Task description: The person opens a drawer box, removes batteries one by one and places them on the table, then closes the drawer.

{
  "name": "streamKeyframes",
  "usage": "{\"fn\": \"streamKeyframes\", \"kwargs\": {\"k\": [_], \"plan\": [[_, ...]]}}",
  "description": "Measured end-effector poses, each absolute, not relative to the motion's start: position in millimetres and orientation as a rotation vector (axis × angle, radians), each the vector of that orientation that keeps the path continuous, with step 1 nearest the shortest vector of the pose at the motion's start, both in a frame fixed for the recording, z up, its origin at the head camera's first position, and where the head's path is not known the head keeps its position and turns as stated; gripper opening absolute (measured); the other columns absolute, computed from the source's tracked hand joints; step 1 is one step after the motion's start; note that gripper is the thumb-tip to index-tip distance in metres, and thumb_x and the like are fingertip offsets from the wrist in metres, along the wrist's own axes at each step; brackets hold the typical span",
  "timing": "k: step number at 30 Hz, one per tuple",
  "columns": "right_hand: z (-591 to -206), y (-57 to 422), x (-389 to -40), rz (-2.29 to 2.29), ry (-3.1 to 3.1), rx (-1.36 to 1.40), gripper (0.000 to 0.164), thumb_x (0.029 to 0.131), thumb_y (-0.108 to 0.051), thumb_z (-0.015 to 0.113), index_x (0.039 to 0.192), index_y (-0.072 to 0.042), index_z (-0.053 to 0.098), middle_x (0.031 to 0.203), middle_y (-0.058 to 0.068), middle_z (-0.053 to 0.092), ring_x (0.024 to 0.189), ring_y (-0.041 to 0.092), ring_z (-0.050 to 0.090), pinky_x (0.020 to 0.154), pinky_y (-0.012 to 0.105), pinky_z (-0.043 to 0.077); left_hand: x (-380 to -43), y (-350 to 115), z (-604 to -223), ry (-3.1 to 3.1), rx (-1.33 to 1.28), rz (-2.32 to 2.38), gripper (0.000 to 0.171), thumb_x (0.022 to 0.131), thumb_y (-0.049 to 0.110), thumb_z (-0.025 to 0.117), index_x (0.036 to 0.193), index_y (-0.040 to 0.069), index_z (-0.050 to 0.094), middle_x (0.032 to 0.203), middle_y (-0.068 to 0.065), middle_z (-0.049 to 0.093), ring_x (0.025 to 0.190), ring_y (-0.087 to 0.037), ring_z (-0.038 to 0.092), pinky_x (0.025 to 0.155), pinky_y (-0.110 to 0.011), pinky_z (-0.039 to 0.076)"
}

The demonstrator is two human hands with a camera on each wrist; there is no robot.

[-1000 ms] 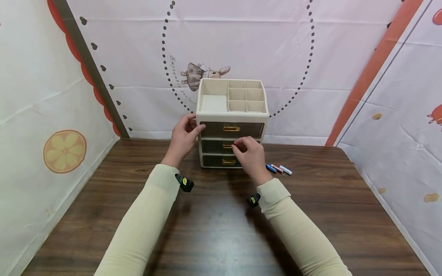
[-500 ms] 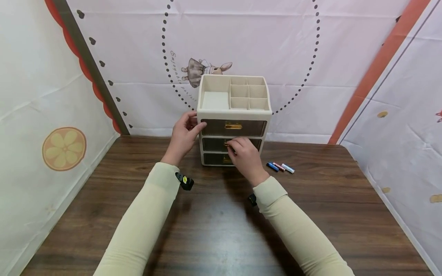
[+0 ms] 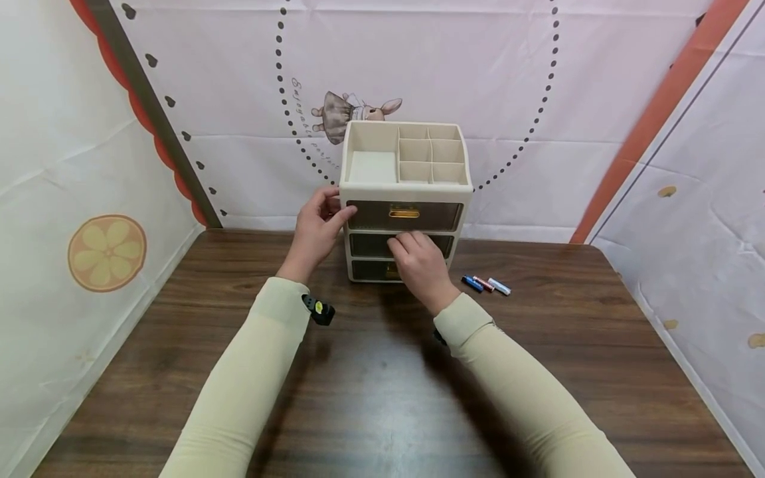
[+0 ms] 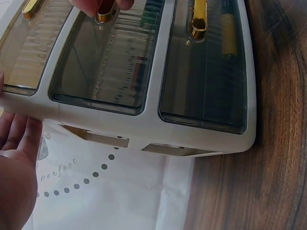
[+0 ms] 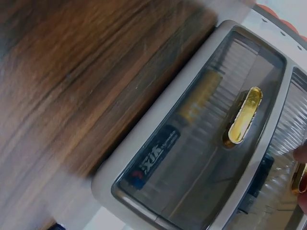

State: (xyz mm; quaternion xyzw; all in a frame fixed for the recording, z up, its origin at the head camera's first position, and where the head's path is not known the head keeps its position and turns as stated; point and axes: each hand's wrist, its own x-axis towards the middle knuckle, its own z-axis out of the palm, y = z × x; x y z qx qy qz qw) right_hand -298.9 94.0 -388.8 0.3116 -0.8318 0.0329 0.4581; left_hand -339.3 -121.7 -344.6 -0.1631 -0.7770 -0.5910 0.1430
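Observation:
A cream desktop drawer organizer (image 3: 406,192) with three smoky see-through drawers stands against the back cloth. At its left side, my left hand (image 3: 315,232) grips the edge, thumb on the front and the other fingers along the side. My right hand (image 3: 421,265) pinches the gold handle (image 4: 105,10) of the middle drawer (image 3: 442,244); in the head view that hand hides the handle. The middle drawer sits flush with the frame. Through the bottom drawer (image 5: 206,163) shows a dark, gold-ended cylinder (image 5: 158,153) like a battery. Gold handles also mark the top drawer (image 3: 370,216) and the bottom one.
Blue, red and white small cylinders (image 3: 483,284) lie on the dark wooden table (image 3: 370,385), right of the organizer. The organizer's top has one large compartment (image 3: 372,166) and several small ones. Printed cloth (image 3: 508,79) rises behind and at both sides.
My right hand has moved slightly left and closed its fingers on the middle drawer's handle. My left hand keeps its hold on the organizer's side. The head view has shifted a little.

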Motion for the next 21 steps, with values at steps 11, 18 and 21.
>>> {"fn": "streamKeyframes", "kwargs": {"k": [11, 18, 21], "plan": [[-388, 94, -296, 0.043, -1.98, 0.766, 0.013, 0.091, 0.0, 0.06, 0.09, -0.005, 0.072, 0.087, 0.007, 0.068, 0.082, 0.023, 0.063, 0.079, 0.035, 0.053, -337, -120, -343, -2.231, -0.479, -1.728, 0.044, 0.089, 0.036, 0.068, 0.127, 0.018, 0.056, 0.104, -0.006, 0.062, 0.095, -0.016, 0.059, 0.082, -0.029, 0.049], [-389, 94, -287, 0.066, -1.964, 0.787, 0.011, 0.09, -0.001, 0.062, 0.091, -0.004, 0.073, 0.084, 0.007, 0.068, 0.079, 0.022, 0.063, 0.078, 0.034, 0.053, -335, -121, -344, -2.232, -0.482, -1.714, 0.045, 0.089, 0.038, 0.068, 0.127, 0.02, 0.055, 0.105, -0.005, 0.062, 0.097, -0.015, 0.06, 0.085, -0.032, 0.05], [-389, 93, -282, 0.072, -1.961, 0.802, 0.009, 0.088, -0.002, 0.065, 0.091, -0.003, 0.073, 0.083, 0.007, 0.067, 0.079, 0.022, 0.063, 0.078, 0.034, 0.054, -335, -122, -345, -2.232, -0.481, -1.719, 0.045, 0.088, 0.04, 0.068, 0.127, 0.021, 0.055, 0.105, -0.004, 0.062, 0.097, -0.015, 0.06, 0.086, -0.033, 0.05]]}}
